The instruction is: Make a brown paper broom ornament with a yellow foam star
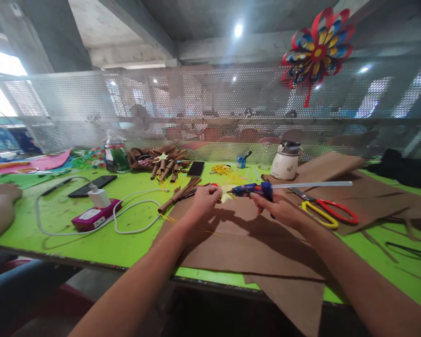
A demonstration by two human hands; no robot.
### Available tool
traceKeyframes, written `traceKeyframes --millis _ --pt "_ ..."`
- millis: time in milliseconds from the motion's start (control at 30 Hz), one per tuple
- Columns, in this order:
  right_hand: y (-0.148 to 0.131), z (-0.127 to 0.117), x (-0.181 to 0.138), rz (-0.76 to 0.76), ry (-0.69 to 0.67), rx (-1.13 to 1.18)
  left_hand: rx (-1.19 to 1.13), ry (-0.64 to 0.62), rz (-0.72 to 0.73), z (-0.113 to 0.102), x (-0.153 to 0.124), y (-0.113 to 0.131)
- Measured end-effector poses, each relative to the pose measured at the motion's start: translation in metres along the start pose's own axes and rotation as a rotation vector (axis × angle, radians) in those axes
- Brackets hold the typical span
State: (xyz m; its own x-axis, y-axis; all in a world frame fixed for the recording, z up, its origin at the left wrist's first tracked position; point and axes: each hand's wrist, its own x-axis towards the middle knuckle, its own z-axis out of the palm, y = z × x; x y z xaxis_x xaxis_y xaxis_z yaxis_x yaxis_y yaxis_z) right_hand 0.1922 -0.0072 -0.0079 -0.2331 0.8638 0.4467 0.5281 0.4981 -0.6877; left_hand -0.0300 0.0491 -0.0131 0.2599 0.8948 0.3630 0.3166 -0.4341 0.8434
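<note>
My right hand (279, 208) grips a blue glue gun (256, 189) with a long clear glue stick (312, 185) sticking out to the right. Its nozzle points left at a small yellow piece (227, 193), pinched by my left hand (205, 200). Both hands hover over sheets of brown paper (252, 243) on the green table (101, 243).
Red and yellow scissors (328, 211) lie right of my hands. A pink power strip (93, 216) with white charger and cable sits left. Rolled brown paper tubes (166, 168), two phones, a jar (116, 154), a white jug (285, 161) stand behind. A mesh screen holds a paper pinwheel (315, 49).
</note>
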Motion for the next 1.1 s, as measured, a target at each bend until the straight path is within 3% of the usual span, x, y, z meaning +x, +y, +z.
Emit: traceKeyframes --millis 1100 --pt "-0.018 -0.005 -0.003 -0.008 0.023 -0.184 0.016 -0.005 0.001 -0.002 -0.001 0.0"
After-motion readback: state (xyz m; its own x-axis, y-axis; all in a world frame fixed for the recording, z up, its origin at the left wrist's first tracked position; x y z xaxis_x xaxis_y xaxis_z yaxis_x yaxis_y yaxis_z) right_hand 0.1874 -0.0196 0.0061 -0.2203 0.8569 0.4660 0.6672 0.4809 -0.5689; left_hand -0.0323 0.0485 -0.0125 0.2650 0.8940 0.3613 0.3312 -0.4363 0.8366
